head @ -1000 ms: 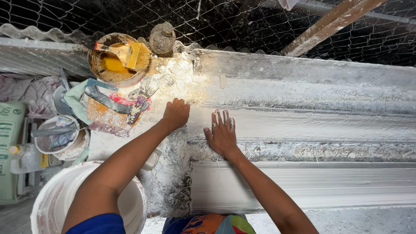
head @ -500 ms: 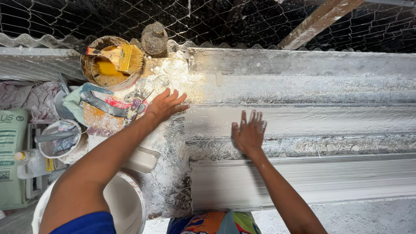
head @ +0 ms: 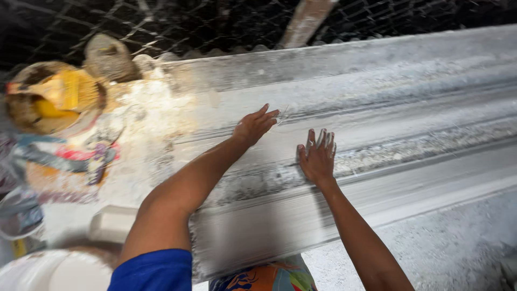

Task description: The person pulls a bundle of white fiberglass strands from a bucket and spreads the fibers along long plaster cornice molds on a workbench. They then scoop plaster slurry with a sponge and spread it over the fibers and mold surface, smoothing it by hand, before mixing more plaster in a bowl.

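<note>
A long white plaster moulding [head: 377, 108] with stepped ridges runs across the bench from left to right. My left hand [head: 254, 125] lies on its upper part, fingers together and pointing right, flat on the wet surface. My right hand [head: 318, 155] rests lower down, palm flat on the rough grey band of the moulding, fingers spread and pointing up. Neither hand holds anything. The picture is blurred by motion.
At the far left stand a dirty bowl with a yellow scraper [head: 51, 97], a grey lump [head: 109, 56], a pile of coloured rags [head: 70, 159] and a white bucket [head: 51, 269]. Wire mesh [head: 215, 21] hangs behind. A grey floor [head: 447, 242] lies at lower right.
Both hands have slid to the right along the moulding, the left one leaving the splattered end. The view has swung right and is now blurred.
</note>
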